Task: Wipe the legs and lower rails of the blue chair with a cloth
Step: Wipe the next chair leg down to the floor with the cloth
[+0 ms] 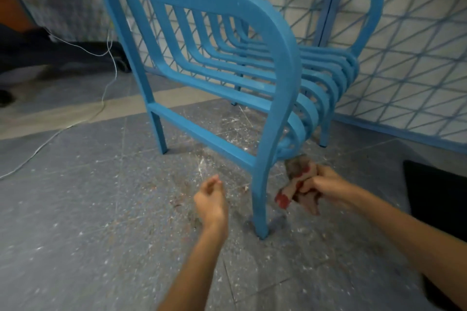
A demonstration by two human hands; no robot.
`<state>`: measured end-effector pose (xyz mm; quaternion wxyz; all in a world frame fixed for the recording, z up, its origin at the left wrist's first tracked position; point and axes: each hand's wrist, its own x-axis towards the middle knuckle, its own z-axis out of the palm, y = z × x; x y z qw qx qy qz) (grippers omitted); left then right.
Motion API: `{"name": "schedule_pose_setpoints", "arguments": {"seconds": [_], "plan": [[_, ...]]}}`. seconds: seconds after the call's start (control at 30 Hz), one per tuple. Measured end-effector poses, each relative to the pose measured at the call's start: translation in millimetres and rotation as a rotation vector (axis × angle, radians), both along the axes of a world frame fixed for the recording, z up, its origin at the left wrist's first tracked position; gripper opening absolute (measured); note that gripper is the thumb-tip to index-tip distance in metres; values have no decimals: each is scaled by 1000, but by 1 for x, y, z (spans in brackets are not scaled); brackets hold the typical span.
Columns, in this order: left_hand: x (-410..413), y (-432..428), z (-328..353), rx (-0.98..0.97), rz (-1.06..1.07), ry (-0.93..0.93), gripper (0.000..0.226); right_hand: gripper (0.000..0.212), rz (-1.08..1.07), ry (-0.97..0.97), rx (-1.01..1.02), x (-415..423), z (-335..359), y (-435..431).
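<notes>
Holding the cloth (294, 171) pinched in our right grip (319, 184), lower right | left grip (211, 201) loosely curled, empty | risk: bunched cloth lets us miss the front leg (260, 197)

Body only: left hand (211, 197) bare, right hand (326, 184) bare. Left forearm (194, 272) and right forearm (404, 240) are uncovered along their whole visible length, right down to the frame edge. Wrists slim, skin plain. Fingers too blurred for detail. Dark patch (437, 293) under the right forearm, bottom-right corner: clothing or mat, can't tell.
</notes>
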<state>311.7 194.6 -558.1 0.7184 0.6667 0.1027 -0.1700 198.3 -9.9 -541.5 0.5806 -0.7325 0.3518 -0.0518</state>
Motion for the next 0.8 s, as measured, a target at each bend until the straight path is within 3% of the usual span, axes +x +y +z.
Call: {"name": "schedule_pose_setpoints", "arguments": {"seconds": [0.13,0.3,0.37,0.53,0.8], "plan": [[-46,-21,15,80,-88,-359,16,34,-182,-212,291,3,20,-26],[-49,-41,38,283,-168,-702,40,44,-198,-490,676,10,43,-21],[-45,-44,44,359,-151,-802,43,37,-290,-494,742,12,36,-21],[-50,-48,50,419,-134,-875,40,60,-397,-405,799,17,18,-26],[-42,-44,53,517,-143,-944,30,38,-460,-394,840,39,28,-39]]}}
